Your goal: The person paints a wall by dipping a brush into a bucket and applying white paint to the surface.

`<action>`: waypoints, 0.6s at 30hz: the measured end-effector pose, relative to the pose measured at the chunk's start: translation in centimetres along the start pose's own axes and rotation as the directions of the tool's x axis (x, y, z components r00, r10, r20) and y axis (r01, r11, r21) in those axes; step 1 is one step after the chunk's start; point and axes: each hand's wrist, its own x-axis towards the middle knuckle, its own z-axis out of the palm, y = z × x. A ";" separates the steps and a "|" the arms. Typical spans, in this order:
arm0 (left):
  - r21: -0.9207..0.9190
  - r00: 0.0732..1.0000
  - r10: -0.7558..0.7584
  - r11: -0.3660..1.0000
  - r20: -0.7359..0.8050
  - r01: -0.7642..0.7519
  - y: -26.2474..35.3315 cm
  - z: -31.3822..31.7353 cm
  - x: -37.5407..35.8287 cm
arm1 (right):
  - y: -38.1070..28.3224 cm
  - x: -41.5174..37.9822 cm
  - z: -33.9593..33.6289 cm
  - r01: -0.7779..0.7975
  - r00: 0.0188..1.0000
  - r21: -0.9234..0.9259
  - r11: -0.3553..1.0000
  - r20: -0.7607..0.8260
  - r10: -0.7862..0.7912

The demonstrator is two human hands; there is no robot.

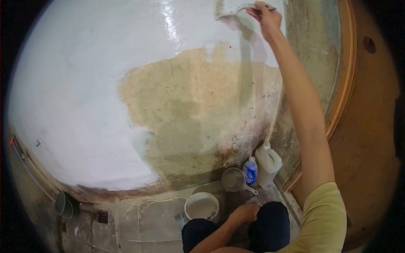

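High on the wall, my right hand (266,17) grips the handle of a wide paintbrush (233,7). Its bristles touch the wall (84,92) close to the corner, where the surface is wet white paint. Below the brush, a bare beige and stained patch (177,101) shows, darker toward the floor. My left hand (245,213) rests by my right knee with its fingers curled; whether anything is inside them is hidden. Just in front of my knees stands a round white bucket (201,205), its contents hard to make out.
A dipper (233,180), a blue-labelled bottle (250,172) and a whitish jug (268,164) stand in the corner. A dark bucket (64,205) and a floor drain (102,216) lie to the left, near a hose (31,168). A brown wooden door (367,114) bounds the right.
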 end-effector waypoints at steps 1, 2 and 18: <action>0.000 1.000 -0.021 1.000 0.016 0.021 0.2 -0.1 -0.1 | -0.3 0.8 -2.0 0.004 1.000 0.004 1.000 -0.019 -0.004; 0.000 1.000 -0.019 1.000 0.021 0.019 0.3 -0.1 -0.1 | -0.9 1.8 -3.9 -0.002 1.000 0.034 0.999 -0.007 0.003; -0.025 0.999 -0.003 1.000 0.044 0.004 -0.7 1.2 1.9 | -6.9 3.0 -15.0 0.240 0.924 -0.367 0.899 -0.196 -0.327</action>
